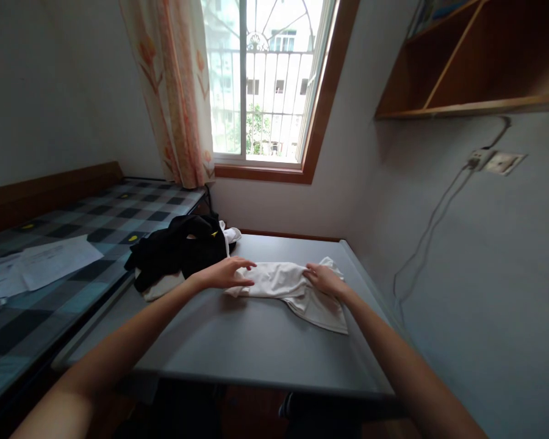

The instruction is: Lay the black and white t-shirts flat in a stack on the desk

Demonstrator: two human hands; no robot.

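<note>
A white cloth garment, seemingly a shirt (274, 280), lies partly folded on the grey table (238, 341), its right part fanned out toward the near side. Over its left end, my left hand (226, 272) has thumb and fingers spread apart; whether the fingertips touch the cloth is hard to tell. My right hand (326, 281) is on the right part of the garment, its fingers closed together on the fabric. Some of the cloth is hidden under this hand. To the left sits a heap of black clothes (178, 244) with white pieces among them.
A bed with a checked sheet (150, 204) adjoins the table on the left, with white papers (50, 265) on it. Behind the table are a barred window (274, 91) and a flowered curtain (178, 91). A wall shelf (462, 67) and plugged-in cord (432, 225) are at right.
</note>
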